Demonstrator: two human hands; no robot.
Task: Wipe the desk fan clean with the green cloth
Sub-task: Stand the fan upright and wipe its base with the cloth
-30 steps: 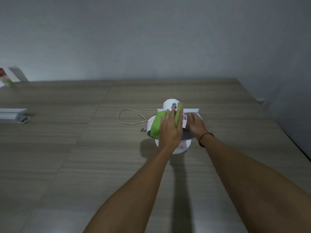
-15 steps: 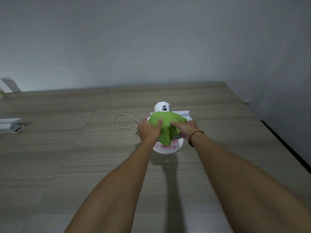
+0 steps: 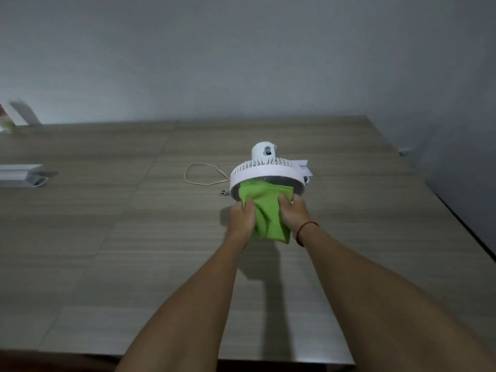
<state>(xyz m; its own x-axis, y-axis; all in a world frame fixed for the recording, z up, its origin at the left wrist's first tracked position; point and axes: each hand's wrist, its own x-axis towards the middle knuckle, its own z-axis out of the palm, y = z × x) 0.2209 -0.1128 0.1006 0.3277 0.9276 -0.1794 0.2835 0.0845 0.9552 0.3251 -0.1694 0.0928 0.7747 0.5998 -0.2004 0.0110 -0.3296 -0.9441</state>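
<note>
A white desk fan (image 3: 264, 171) stands on the wooden table (image 3: 134, 237), its round head facing me with the motor housing at the back. A green cloth (image 3: 268, 210) hangs over the fan's front grille and covers its lower part and base. My left hand (image 3: 243, 217) grips the cloth's left side. My right hand (image 3: 294, 214), with a red string at the wrist, grips the cloth's right side. The fan's thin white cord (image 3: 200, 174) loops on the table to the left, ending in a plug near the fan.
A white flat object (image 3: 304, 167) lies just behind the fan on the right. A long white box (image 3: 18, 174) sits at the far left. A red and green container (image 3: 6, 120) stands at the back left. The table's right edge (image 3: 456, 213) runs near a grey wall.
The cloth has been pulled from the top of the fan head down over its front. Both hands now hold the cloth low in front of the fan. The white fan head is uncovered on top.
</note>
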